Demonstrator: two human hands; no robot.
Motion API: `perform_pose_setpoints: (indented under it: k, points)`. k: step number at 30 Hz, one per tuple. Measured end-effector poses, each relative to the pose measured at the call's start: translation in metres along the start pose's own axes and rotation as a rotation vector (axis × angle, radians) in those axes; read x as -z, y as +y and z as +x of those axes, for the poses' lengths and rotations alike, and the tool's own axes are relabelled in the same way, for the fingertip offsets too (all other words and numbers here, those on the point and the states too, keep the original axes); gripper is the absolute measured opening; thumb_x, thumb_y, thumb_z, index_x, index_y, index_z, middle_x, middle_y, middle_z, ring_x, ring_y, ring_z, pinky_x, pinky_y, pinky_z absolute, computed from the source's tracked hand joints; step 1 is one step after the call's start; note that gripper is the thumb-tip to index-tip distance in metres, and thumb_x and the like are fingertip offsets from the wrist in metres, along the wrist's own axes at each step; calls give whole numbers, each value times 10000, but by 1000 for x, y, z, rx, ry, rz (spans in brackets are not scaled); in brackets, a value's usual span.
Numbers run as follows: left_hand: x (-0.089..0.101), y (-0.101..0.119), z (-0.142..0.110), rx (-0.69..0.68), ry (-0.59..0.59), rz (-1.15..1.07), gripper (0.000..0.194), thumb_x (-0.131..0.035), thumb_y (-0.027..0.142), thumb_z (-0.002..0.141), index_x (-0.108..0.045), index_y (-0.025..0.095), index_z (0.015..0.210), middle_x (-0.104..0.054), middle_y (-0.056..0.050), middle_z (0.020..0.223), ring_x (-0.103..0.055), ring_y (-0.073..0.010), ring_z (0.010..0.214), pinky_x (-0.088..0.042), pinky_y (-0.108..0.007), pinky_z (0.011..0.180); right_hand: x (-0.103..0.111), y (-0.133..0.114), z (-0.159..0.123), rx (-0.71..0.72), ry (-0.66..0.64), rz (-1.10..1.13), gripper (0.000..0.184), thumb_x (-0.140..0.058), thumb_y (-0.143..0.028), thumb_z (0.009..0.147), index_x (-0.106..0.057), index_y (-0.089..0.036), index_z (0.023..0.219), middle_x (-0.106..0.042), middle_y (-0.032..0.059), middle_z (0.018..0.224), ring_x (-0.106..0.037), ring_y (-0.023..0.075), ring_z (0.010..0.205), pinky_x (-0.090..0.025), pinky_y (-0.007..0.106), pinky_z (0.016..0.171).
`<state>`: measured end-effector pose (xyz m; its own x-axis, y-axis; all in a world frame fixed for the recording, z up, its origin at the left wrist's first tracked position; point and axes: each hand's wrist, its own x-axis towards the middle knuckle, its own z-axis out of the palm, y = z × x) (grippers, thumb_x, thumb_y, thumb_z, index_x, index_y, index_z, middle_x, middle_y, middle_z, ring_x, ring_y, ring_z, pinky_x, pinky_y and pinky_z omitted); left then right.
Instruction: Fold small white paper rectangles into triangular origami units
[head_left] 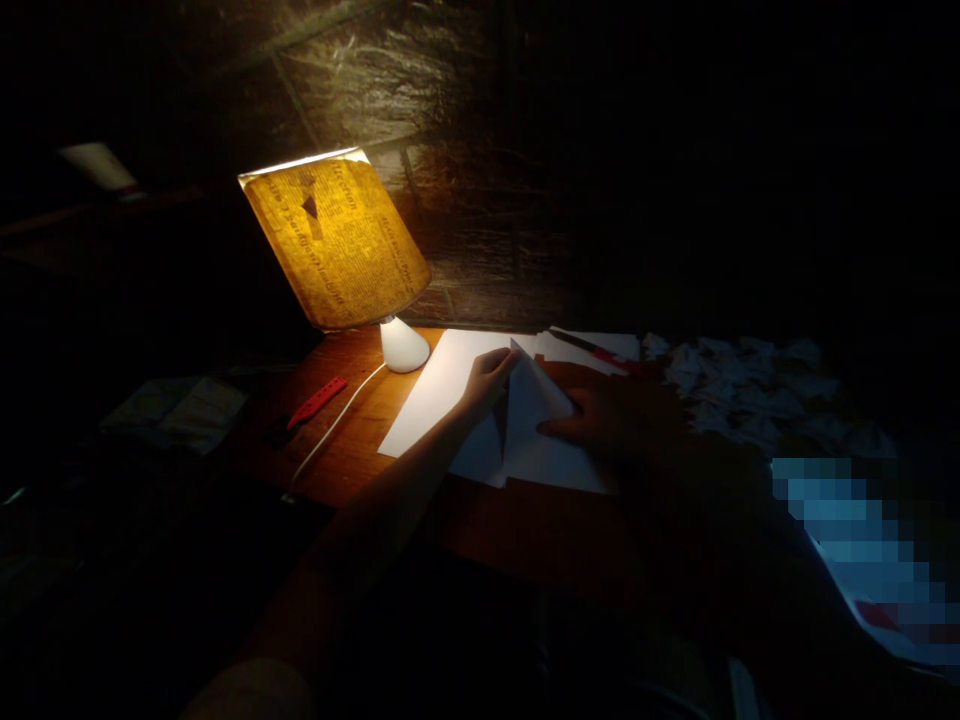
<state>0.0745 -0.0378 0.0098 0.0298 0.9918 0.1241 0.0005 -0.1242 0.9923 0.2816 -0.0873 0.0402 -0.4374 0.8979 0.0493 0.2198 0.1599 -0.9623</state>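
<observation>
In the middle of the frame, a folded white paper [536,410] lies partly raised over another white sheet [427,405] on the table [360,435]. The left hand [487,378] has its grip pinched on the paper's upper tip. The right hand [592,418] touches its right edge; in shadow, I cannot tell whether that grip is closed. Left of centre stands a lit lamp [341,245].

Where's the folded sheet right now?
In the head view, the folded sheet is just right of centre, right of the lit lamp, with the left hand at its upper tip and the right hand on its right side.
</observation>
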Motion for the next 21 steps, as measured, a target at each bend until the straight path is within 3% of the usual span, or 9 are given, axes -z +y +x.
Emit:
perform_pose_setpoints:
  k: [12,21]
  points:
    - [-1,0,0,-178,49,79,615,-713,678,850,-414,197,612,-332,57,608,-319,-92,581,-241,-231,526,0,18,6,-60,-71,21,294,-864,-294,654,-829,-204,931,-819,78,914,-732,275,786,-587,358,654]
    - [-2,-1,1,-183,49,49,648,-749,738,774,-438,196,602,-343,58,587,-328,-93,563,-243,-230,520,8,20,9,-91,-210,-65,521,-877,-422,717,-785,-179,1169,-802,121,1143,-755,338,997,-622,448,859]
